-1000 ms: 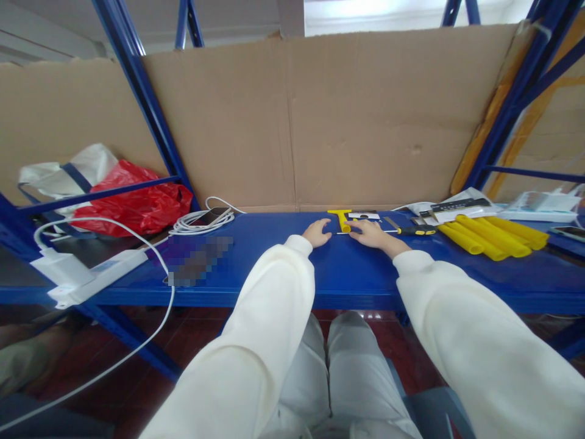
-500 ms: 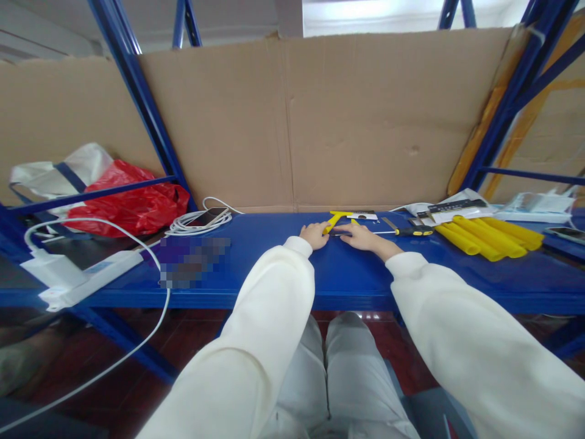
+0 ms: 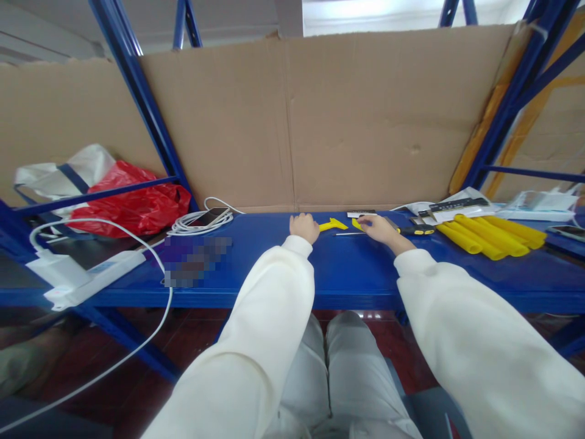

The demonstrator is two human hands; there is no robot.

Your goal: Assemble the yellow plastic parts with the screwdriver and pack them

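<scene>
My left hand (image 3: pixel 304 227) is closed around the handle of a yellow T-shaped scraper (image 3: pixel 336 224), whose head points right, just above the blue tabletop (image 3: pixel 274 268). The fingers of my right hand (image 3: pixel 378 229) are pinched at a small yellow piece (image 3: pixel 356 224). A screwdriver (image 3: pixel 418 230) with a black and yellow handle lies under and beside my right hand. Its thin shaft shows to the left, and the part between is hidden by the hand. Behind the fingers lies a small black and white card (image 3: pixel 361 214).
Several yellow tubes (image 3: pixel 487 236) lie at the right beside plastic packets (image 3: pixel 457 207). On the left are a coiled white cable (image 3: pixel 196 224), a power strip (image 3: pixel 98 280) and a red plastic bag (image 3: pixel 132 195). Cardboard (image 3: pixel 347 122) stands along the back edge.
My left hand has moved a little left with the scraper, away from the screwdriver shaft. My right hand has shifted right, from the shaft to the small yellow piece.
</scene>
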